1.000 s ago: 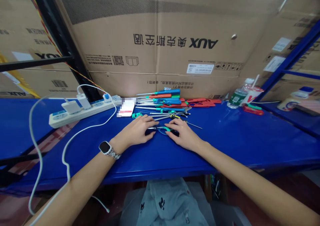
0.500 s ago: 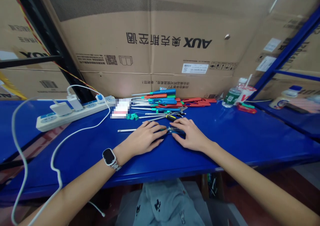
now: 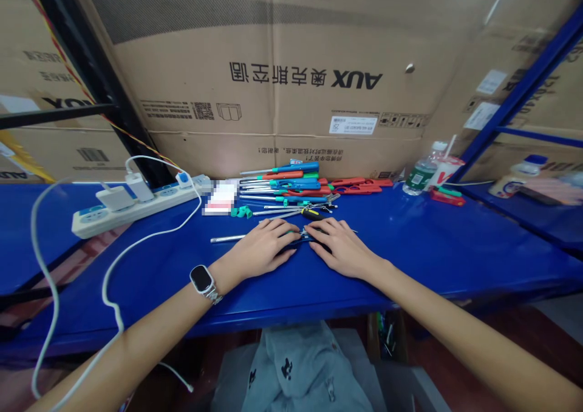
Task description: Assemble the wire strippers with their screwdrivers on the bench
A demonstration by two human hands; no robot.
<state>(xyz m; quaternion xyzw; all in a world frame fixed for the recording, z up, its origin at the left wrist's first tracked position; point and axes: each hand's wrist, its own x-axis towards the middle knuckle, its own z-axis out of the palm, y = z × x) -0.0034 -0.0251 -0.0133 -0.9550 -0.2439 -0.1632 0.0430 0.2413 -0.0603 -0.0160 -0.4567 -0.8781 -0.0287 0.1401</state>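
Observation:
Under my left hand (image 3: 268,247) lies a long-nosed lighter, its metal tube (image 3: 224,239) sticking out to the left. My left fingers curl over its body, thumb on the near side. From the right, my right hand (image 3: 341,247) closes its thumb and fingers on the same lighter, close to my left fingertips. Small metal and bluish parts (image 3: 304,233) show in the gap between the hands; most of the body is hidden. Just behind the fingers sits a yellow-and-black screwdriver handle (image 3: 311,214), among loose metal tubes (image 3: 276,208).
Behind the hands, several coloured lighters (image 3: 296,184) are piled against the cardboard box (image 3: 282,121). Small green pieces (image 3: 242,211) lie to their left. A power strip (image 3: 136,206) with a white cable (image 3: 150,237) occupies the left. A bottle (image 3: 418,177) and cup (image 3: 444,172) stand right.
My right hand has shifted slightly left, closer to my left hand, and its fingers now cover more of the lighter. The left hand stays nearly in place.

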